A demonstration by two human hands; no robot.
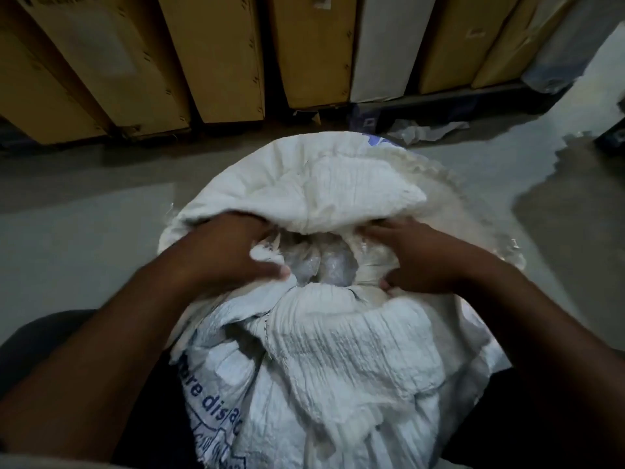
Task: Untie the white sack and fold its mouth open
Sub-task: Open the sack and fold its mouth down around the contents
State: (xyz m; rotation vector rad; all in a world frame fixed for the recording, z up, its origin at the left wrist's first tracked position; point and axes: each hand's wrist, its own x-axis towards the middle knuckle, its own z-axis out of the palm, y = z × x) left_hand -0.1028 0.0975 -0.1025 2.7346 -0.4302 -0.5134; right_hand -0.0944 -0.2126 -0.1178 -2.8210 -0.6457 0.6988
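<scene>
While both hands (223,255) (416,262) grip its rim, the white sack (338,350) gapes between them.

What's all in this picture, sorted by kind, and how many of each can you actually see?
White sack: 1
Hands, left hand and right hand, both gripping the sack's mouth: 2
Clear plastic bags showing inside the sack: at least 2
Tall brown cardboard boxes leaning along the back: 6
White upright panel among the boxes: 1
Total: 12
</scene>
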